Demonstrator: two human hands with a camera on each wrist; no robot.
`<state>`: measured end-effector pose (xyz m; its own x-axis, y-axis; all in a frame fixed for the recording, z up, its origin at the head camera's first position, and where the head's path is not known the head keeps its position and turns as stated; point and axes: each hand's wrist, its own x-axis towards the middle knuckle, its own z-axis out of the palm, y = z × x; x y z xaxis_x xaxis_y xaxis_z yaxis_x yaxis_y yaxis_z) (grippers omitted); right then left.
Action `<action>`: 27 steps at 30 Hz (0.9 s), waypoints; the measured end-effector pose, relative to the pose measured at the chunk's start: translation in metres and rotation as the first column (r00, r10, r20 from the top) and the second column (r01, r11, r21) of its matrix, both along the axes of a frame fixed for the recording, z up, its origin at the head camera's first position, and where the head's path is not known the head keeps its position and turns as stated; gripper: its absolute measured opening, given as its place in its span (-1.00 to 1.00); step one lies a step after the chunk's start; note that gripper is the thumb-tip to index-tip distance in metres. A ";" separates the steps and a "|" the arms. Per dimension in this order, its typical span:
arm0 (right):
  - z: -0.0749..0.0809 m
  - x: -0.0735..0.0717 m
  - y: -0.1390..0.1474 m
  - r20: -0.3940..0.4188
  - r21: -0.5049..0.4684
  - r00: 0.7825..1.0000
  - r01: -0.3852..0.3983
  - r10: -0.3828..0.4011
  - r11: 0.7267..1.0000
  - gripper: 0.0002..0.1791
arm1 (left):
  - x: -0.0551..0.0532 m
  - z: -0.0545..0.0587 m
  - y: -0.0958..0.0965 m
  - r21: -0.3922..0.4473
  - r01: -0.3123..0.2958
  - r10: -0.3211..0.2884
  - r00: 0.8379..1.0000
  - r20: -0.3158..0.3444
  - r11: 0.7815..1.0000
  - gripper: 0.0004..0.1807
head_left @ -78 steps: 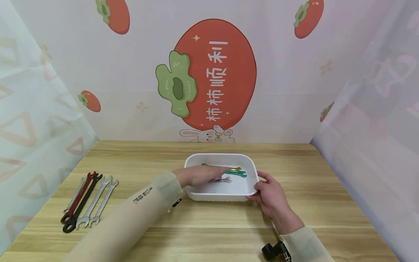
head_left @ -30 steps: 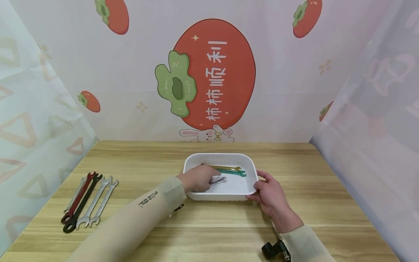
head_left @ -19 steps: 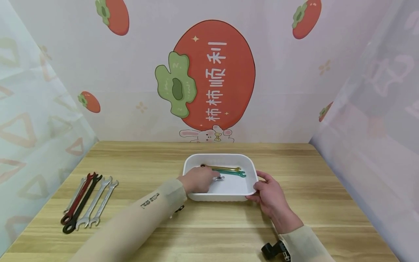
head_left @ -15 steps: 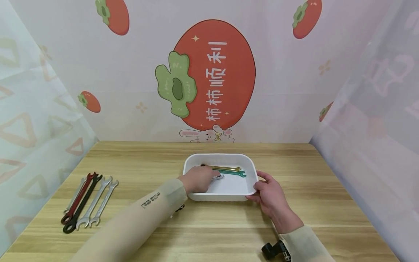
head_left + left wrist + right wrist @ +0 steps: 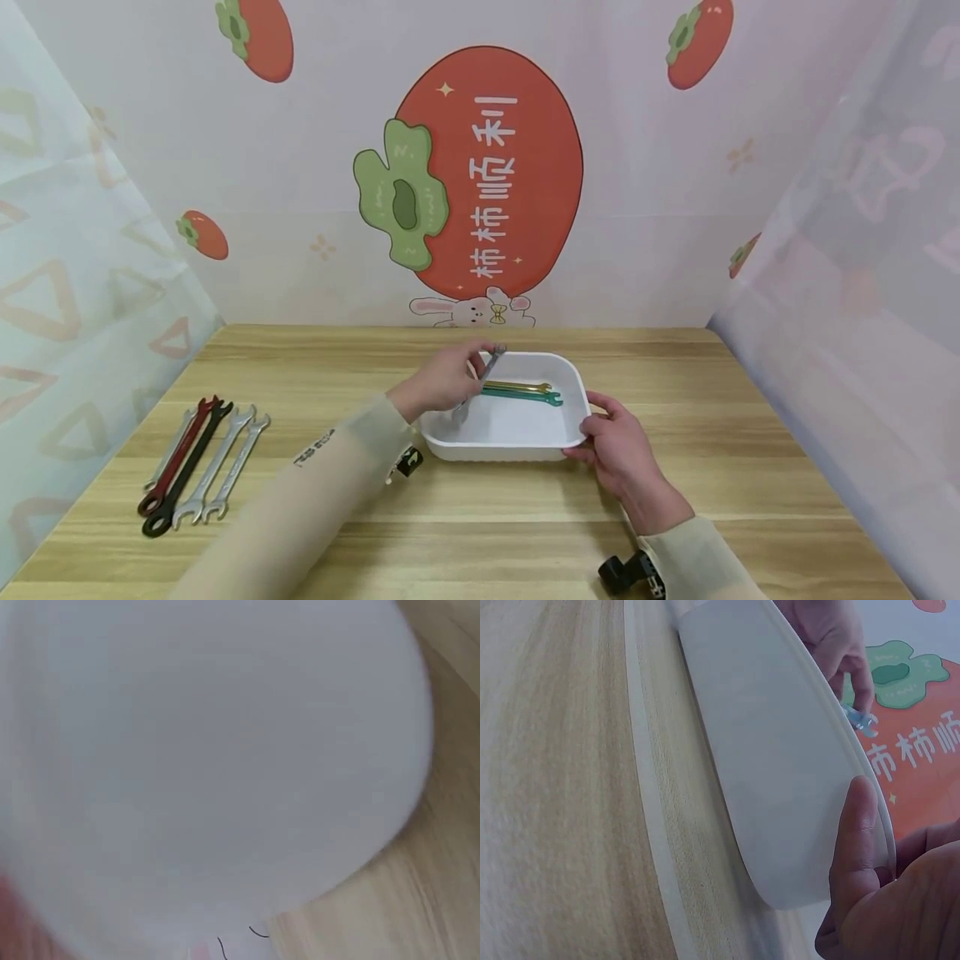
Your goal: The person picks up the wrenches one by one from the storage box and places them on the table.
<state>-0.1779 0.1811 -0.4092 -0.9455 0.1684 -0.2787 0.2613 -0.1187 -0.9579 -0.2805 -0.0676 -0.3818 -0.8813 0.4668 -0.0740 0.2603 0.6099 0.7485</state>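
A silver wrench (image 5: 492, 362) is pinched in my left hand (image 5: 438, 382), tilted up over the left part of a white plastic box (image 5: 498, 452). Its upper end rises above the box's far rim. Inside the box lie a gold wrench (image 5: 528, 387) and a green wrench (image 5: 525, 396), side by side, their left ends hidden behind my left hand. With thumb and fingers, my right hand (image 5: 628, 454) grips the right front corner of the box. The right wrist view shows the thumb (image 5: 855, 832) along the outer wall. In the left wrist view the box wall (image 5: 225, 765) fills most of the picture.
At the table's left lie several wrenches in a slanted row, among them a red wrench (image 5: 178, 457), a black wrench (image 5: 189, 467) and a silver wrench (image 5: 217, 462). Printed cloth (image 5: 645, 250) closes off the back and sides of the wooden table (image 5: 675, 375).
My left hand first lay over the silver wrench in the box, then took hold of it and has lifted it upward. The right hand has stayed at the box corner.
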 end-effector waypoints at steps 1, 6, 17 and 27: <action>0.001 0.000 0.000 0.000 0.001 1.000 -0.001 0.001 1.000 -0.36 | 0.000 0.003 -0.003 0.084 -0.019 0.015 0.999 0.048 0.996 -0.40; 0.003 0.000 -0.001 0.000 0.001 1.000 -0.004 0.004 1.000 -0.36 | 0.002 0.013 -0.018 0.379 -0.106 0.017 0.973 0.230 0.919 -0.33; 0.002 -0.001 -0.002 -0.006 -0.007 1.000 -0.012 0.012 1.000 -0.36 | 0.019 0.018 -0.075 0.515 -0.295 0.114 0.928 0.354 0.805 -0.28; 0.002 0.001 -0.001 0.011 0.015 1.000 -0.006 0.006 1.000 -0.38 | 0.058 -0.014 -0.155 0.307 -0.377 0.259 0.895 0.363 0.874 -0.27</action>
